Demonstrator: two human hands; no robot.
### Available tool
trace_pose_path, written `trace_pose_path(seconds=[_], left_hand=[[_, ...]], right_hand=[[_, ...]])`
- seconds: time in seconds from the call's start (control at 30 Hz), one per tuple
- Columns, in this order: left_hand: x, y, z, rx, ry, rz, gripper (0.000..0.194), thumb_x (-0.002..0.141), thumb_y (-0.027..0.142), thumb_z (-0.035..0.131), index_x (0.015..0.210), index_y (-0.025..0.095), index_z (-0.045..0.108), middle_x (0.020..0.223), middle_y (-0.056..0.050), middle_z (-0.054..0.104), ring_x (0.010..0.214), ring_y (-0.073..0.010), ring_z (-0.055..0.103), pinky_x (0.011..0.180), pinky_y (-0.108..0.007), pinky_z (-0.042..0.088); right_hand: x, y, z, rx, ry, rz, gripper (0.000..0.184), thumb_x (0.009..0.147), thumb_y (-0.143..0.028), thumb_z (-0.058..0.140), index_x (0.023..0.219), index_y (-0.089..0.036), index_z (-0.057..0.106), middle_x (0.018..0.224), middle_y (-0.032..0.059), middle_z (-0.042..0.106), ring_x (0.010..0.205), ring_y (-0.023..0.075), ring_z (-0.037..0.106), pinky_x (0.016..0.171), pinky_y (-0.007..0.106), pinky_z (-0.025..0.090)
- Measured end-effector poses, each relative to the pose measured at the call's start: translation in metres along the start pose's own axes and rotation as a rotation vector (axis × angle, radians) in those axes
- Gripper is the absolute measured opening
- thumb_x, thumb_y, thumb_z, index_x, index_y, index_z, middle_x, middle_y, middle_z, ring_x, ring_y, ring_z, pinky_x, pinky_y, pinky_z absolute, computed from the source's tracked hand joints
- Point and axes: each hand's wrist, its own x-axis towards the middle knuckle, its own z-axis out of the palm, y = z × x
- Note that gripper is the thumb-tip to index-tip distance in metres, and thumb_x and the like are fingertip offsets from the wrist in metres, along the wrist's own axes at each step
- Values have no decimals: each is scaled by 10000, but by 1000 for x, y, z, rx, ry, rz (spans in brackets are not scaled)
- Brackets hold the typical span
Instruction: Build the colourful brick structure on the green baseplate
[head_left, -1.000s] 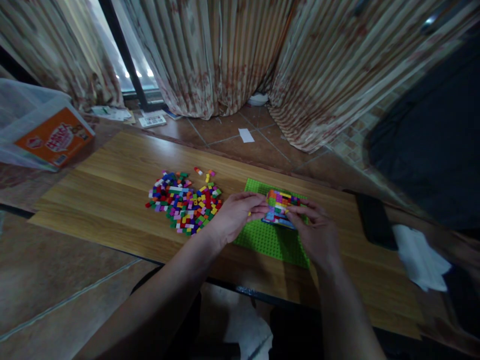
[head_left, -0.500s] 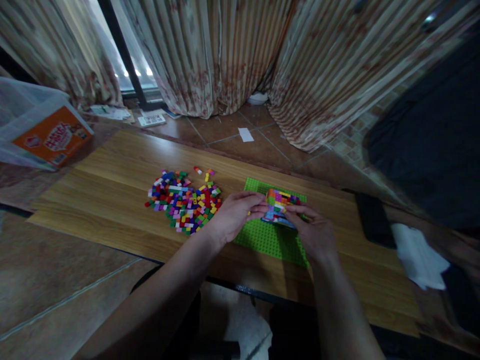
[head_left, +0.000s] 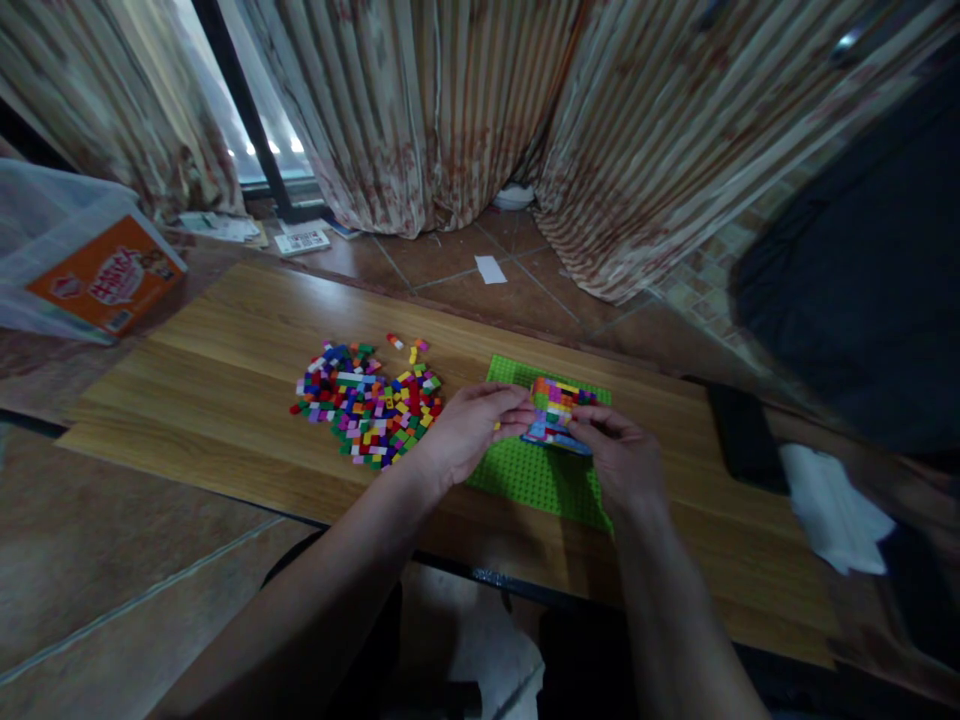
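A small multicoloured toy-brick structure [head_left: 555, 405], blue along its near base, stands on a green studded baseplate [head_left: 536, 490]. My left hand [head_left: 476, 425] is at its left side, fingers reaching toward the wall, the tips touching or very close to it. A tiny yellow brick [head_left: 496, 426] shows between those fingers. From the right, my right hand [head_left: 619, 455] pinches the structure's near right side with thumb and forefinger. Whether a loose brick is also in that pinch is hidden. Left of the baseplate lies a spread pile of mixed-colour bricks [head_left: 375, 405].
All this is on a long wooden table [head_left: 225, 400]. A clear plastic bin [head_left: 67, 215] with an orange label stands beyond its left end. Toward the right are a black flat object [head_left: 745, 435] and white paper [head_left: 832, 505]. Striped curtains [head_left: 420, 110] hang behind.
My right hand has shifted slightly left, its fingers drawn closer together at the structure. My left hand stays nearly still. The brick pile looks the same.
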Motion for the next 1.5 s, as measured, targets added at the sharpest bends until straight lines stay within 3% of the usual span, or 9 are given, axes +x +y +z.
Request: trace_pose_path(seconds=[0.2,0.37,0.47,0.6,0.77,0.97,1.1,1.23,1.5], left_hand=[[-2,3,2,-76,-42,-27,247,929,300,599,839,90,693,854,-114,720,780,-140,677,835,-277,527],[-2,3,2,-130,-121,-52,388,948,452,534,905,100,690,969,-149,728,909,-185,684,886,-304,518],[-2,3,1,-165,-167,-44,432,956,485,500,922,99,691,982,-146,724,932,-185,676,877,-291,507],[-2,2,1,-190,-187,-15,460,932,526,524,917,102,701,973,-126,716,927,-173,657,802,-248,486],[-5,1,3,-212,-234,9,477,904,566,546,921,116,703,937,-107,703,939,-182,648,770,-247,474],[-7,2,6,-221,-209,27,451,907,544,556,896,120,710,960,-103,692,926,-168,632,833,-261,471],[-5,4,4,-205,-87,26,382,893,479,603,848,113,704,934,-104,696,874,-162,640,851,-280,482],[-2,4,-1,-37,84,40,219,847,318,670,780,111,693,821,-57,677,625,-80,555,644,-229,434],[2,-6,0,139,12,69,98,791,197,682,728,125,707,708,-27,667,553,-58,503,564,-206,366]], right_hand=[[2,-1,-3,-76,-9,32,253,673,-368,769,855,-194,745,892,63,711,842,247,677,832,486,549],[-11,-28,2,-326,173,-366,149,802,-321,670,884,-217,740,1136,94,655,1121,269,601,1023,509,441],[-26,-43,11,-334,41,-548,144,884,-319,610,916,-252,732,1108,70,658,1076,234,621,991,460,475],[-38,-47,24,-430,-113,-632,142,901,-339,615,957,-281,732,1095,63,659,1072,244,612,959,468,492],[-45,-42,34,-514,-92,-643,152,908,-336,615,962,-268,739,1137,80,644,1113,263,587,979,499,465],[-44,-46,34,-350,-101,-563,111,895,-311,619,900,-281,726,1099,53,671,1096,240,608,971,467,481],[-28,-46,10,-267,-15,-449,117,855,-353,660,846,-255,724,999,46,711,985,226,656,922,428,508],[-10,-38,-23,-279,115,-263,198,811,-404,692,843,-212,732,837,40,739,781,216,683,765,390,547],[-9,-31,-38,-478,-137,-294,236,835,-454,649,869,-245,755,896,39,768,821,240,716,794,392,556]])
